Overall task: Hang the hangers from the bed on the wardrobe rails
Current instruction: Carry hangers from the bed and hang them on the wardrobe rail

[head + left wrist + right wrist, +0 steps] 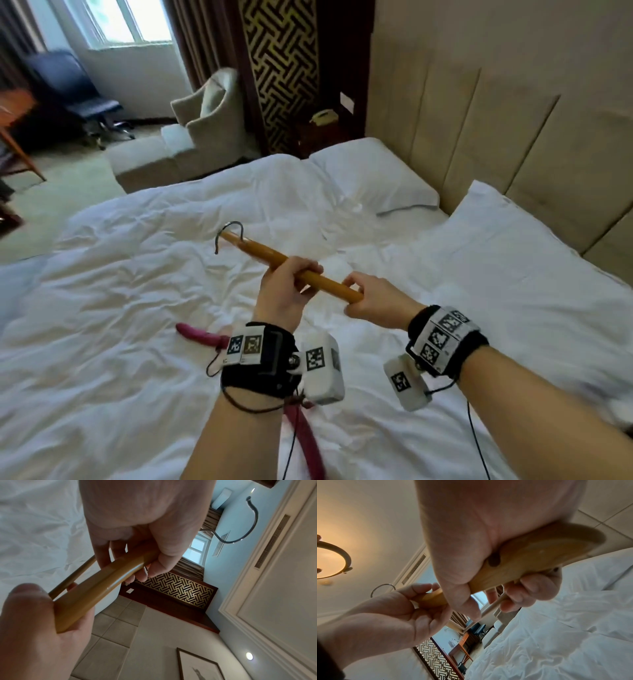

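Observation:
A light wooden hanger (260, 254) with a metal hook (230, 233) is held above the white bed (445, 308). My left hand (291, 284) grips its arm near the middle, fingers curled round the wood (96, 588). My right hand (363, 299) grips the near end of the same hanger (530, 559). A dark pink hanger (202, 337) lies on the sheet under my left wrist, and its lower arm (308, 442) shows by the forearm. The wardrobe rails are out of view.
Two white pillows (373, 178) lie against the beige padded headboard (496, 113). Beyond the bed stand a beige armchair (205, 123), a dark nightstand with a phone (322, 117), and a black office chair (75, 92) by the window.

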Demonstrator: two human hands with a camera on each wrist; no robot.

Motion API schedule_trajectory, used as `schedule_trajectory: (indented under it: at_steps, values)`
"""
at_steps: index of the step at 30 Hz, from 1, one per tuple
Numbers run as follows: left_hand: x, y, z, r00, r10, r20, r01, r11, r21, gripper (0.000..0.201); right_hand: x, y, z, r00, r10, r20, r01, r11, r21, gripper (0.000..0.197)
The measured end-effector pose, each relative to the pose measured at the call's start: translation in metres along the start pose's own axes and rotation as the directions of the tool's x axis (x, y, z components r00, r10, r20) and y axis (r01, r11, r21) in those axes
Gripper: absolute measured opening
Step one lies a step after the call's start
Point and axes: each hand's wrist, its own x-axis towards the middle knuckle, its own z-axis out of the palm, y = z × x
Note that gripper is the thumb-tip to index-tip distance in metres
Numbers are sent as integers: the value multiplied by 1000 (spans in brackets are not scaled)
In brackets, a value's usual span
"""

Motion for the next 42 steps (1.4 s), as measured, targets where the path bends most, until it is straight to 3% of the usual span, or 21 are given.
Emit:
schedule_trajectory:
  at_steps: [7, 11, 14, 20, 26, 29, 33, 35, 37, 39, 42]
  values:
    - [-51, 30, -43, 995, 43, -88, -48, 997, -57, 19, -17, -55, 27, 996, -86, 17, 88, 991, -102, 39]
    - [-86, 42, -72, 979, 104, -173, -119, 990, -81, 15, -20, -84, 45, 979, -170, 114, 186, 972, -146, 43]
    - [-112, 47, -87, 951, 160, -263, -184, 980, -70, 13, -23, -102, 58, 952, -246, 180, 274, 949, -153, 42]
    - [-177, 39, -99, 835, 252, -489, -321, 945, -62, 12, -42, -124, 78, 852, -393, 347, 455, 883, -118, 37]
    - [-260, 7, -99, 626, 305, -718, -457, 889, -20, 3, -75, -141, 117, 693, -442, 569, 648, 728, -224, 30]
    - [-313, -11, -109, 504, 316, -804, -526, 851, 5, 12, -107, -153, 148, 578, -488, 654, 756, 622, -204, 34]
    - [-391, -30, -128, 315, 284, -905, -596, 802, 45, 5, -166, -173, 193, 426, -515, 743, 836, 538, -107, 32]
    - [-424, -35, -135, 259, 249, -933, -618, 786, 38, 6, -193, -183, 212, 366, -530, 765, 856, 514, -53, 32]
    - [-467, -43, -143, 176, 250, -952, -664, 744, 72, 9, -230, -198, 233, 269, -530, 804, 886, 464, 9, 35]
    - [-507, -48, -147, 90, 260, -961, -691, 711, 127, 5, -264, -210, 249, 148, -484, 862, 873, 473, 115, 43]
    - [-569, -57, -157, -24, 254, -967, -735, 651, 189, 6, -313, -224, 283, -32, -346, 938, 735, 628, 256, 61]
